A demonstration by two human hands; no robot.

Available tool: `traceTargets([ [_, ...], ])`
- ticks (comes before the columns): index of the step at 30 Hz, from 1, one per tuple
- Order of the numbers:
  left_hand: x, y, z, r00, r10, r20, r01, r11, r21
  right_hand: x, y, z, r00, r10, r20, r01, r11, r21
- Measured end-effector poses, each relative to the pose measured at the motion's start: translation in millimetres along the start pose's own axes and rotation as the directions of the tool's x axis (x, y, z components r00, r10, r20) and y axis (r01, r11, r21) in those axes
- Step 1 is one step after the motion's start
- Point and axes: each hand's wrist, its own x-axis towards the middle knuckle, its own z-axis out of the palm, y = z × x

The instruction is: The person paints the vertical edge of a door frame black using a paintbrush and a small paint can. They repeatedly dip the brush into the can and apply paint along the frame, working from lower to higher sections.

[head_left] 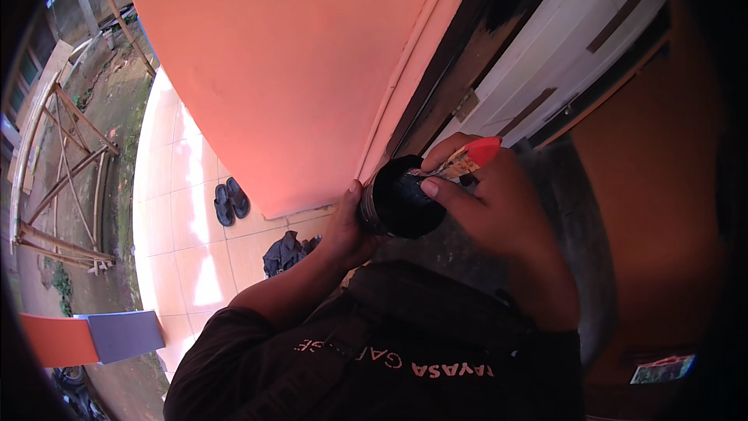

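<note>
In front of my chest, my left hand [349, 228] is wrapped round the side of a round can [371, 209]. Its inside looks black, with a dark, faintly shiny surface. My right hand [487, 199] pinches a paintbrush [481, 154] with a red handle end at the can's right side. The brush's head points down into the can's mouth, and its bristles cannot be made out against the dark inside.
A wooden door frame [499, 12], partly coated black, and a white door [538, 43] stand ahead to the right, beside a salmon wall [288, 70]. Black sandals [231, 201] and dark cloth [287, 253] lie on the tiles. Bamboo scaffolding [62, 164] stands at far left.
</note>
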Motion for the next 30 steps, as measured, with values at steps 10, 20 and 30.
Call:
traceTargets([
  [10, 2.1, 0.1, 2.3, 0.997, -0.058, -0.055, 0.056, 0.998, -0.035, -2.9, 40.6, -13.6, 0.953, 0.280, -0.114, -0.152, 0.770, 0.619],
  [20, 5.8, -0.1, 4.8, 0.991, -0.099, -0.085, 0.091, 0.991, -0.097, -8.4, 33.4, 1.2, 0.968, 0.174, -0.178, -0.091, 0.912, 0.399],
  [30, 7.7, 3.8, 0.1, 0.987, -0.134, -0.087, 0.125, 0.987, -0.098, -18.7, 30.0, 12.8, 0.976, 0.076, -0.205, -0.008, 0.949, 0.314],
])
